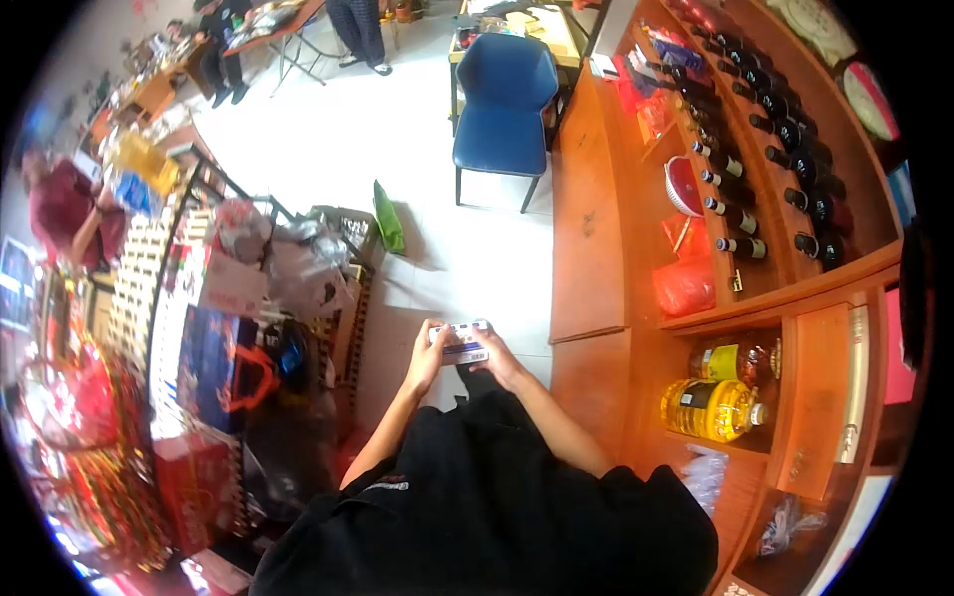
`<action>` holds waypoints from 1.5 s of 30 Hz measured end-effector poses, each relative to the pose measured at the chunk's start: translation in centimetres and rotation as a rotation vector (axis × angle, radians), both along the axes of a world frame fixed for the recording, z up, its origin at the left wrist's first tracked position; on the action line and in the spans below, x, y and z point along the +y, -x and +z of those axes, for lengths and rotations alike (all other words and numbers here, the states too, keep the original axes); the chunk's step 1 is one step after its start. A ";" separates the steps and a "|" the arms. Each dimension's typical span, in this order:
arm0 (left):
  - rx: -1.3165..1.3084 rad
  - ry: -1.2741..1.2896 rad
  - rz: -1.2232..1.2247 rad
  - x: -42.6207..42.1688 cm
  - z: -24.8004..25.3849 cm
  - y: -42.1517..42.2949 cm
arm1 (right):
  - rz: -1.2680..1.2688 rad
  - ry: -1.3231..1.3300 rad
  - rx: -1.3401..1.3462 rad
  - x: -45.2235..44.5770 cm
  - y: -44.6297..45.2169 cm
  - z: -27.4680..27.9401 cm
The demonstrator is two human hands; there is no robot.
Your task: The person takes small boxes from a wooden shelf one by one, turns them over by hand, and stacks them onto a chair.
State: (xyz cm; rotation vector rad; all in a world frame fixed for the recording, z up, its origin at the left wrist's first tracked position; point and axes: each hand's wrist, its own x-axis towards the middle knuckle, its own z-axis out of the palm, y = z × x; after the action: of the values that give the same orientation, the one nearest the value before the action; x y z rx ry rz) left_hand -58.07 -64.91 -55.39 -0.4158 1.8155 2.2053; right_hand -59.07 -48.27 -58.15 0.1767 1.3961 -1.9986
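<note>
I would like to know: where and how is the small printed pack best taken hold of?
Take the small printed pack probably by its left and right edges, coming from both sides: it looks boxy and straight-edged, and the left hand and right hand hold it there, leaving its printed middle uncovered.

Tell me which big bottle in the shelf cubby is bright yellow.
The lower bottle in view, with the dark label; the upper bottle looks browner, with a yellowish label.

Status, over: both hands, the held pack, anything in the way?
Left hand and right hand both on small printed pack. Pack held out ahead of black top. Nothing seen blocking hands; blue chair farther ahead.
</note>
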 end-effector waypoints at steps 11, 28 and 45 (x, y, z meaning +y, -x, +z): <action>-0.057 0.118 -0.221 5.4 -1.1 19.3 | -0.281 -0.262 0.219 5.6 17.4 -2.2; 0.651 0.116 -0.047 6.2 10.8 42.4 | -0.496 0.030 0.661 6.4 40.4 11.6; -0.178 0.234 -0.277 6.3 -7.6 65.0 | -0.486 -0.511 0.338 7.0 60.7 -4.9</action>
State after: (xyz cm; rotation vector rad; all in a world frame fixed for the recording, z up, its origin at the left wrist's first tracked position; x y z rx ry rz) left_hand -123.09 -58.62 -63.04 -0.3671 1.9095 1.7258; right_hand -119.77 -41.28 -63.06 0.4580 2.2465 -2.0643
